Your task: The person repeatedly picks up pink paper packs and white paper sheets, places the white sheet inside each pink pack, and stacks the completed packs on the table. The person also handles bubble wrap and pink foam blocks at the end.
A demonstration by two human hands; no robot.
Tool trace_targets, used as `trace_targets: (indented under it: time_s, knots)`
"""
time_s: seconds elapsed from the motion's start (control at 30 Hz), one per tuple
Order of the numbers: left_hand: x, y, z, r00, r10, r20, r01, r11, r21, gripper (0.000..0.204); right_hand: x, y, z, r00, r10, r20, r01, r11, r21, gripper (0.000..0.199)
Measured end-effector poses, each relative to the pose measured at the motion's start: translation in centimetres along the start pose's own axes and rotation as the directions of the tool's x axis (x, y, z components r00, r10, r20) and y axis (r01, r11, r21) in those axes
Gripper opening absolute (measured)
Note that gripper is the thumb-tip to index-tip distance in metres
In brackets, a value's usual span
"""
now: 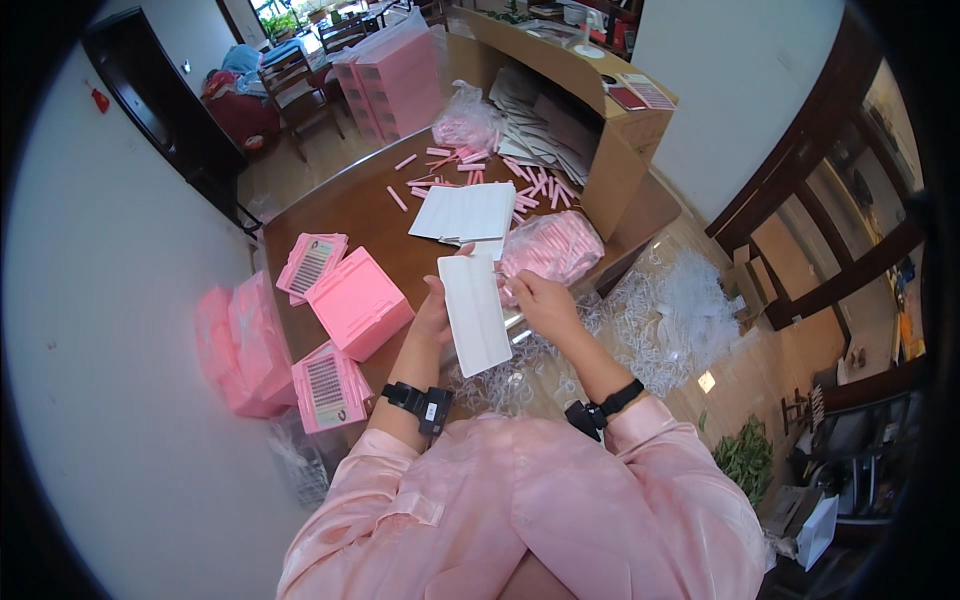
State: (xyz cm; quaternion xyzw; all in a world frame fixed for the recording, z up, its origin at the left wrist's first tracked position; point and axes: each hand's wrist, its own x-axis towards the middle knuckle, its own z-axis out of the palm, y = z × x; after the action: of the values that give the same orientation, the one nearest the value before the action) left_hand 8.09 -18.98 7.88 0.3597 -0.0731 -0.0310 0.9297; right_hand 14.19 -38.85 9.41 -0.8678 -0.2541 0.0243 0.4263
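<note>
A person in a pink satin shirt, seen from above, works at a brown wooden table (350, 205). The left hand (437, 305) grips the left edge of a long white card (475, 312), fingers closed behind it and thumb in front, holding it above the table's near edge. The right hand (535, 298) touches the card's right edge with fingers pinched together. Just right lies a clear bag of pink pieces (553, 245). To the left sit a pink box (358, 303) and stacks of pink printed packets (328, 388). Farther off lie a stack of white cards (467, 211) and scattered pink sticks (470, 170), then a cardboard box (610, 130) and pink drawer units (392, 85). A white wall (120, 330) runs along the left; clear plastic scraps (660, 320) litter the floor on the right.
</note>
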Motion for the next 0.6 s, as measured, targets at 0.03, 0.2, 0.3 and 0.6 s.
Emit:
trace_targets:
  time_s: [0.03, 0.2, 0.3, 0.6]
  knots:
    - [-0.4, -1.0, 0.8, 1.000, -0.022, -0.006, 0.022, 1.000, 0.007, 0.113, -0.3, -0.5, -0.5, 0.999, -0.044, 0.004, 0.044, 0.999, -0.015, 0.030]
    - [-1.4, -4.0, 3.1, 0.997, 0.011, -0.082, -0.014, 0.999, -0.037, 0.110, -2.7, -0.8, -2.3, 0.981, -0.049, 0.187, 0.035, 0.996, 0.076, 0.035]
    - [-1.7, -4.0, 3.3, 0.980, 0.059, -0.188, -0.056, 0.998, 0.022, 0.112, -6.2, 2.0, -3.5, 0.878, -0.286, 0.385, 0.257, 0.958, 0.127, 0.032]
    - [-2.4, -3.4, 6.0, 0.980, 0.169, -0.108, -0.166, 0.985, 0.037, 0.119, -10.0, 6.5, -9.8, 0.943, 0.017, 0.334, 0.091, 0.948, -0.305, 0.034]
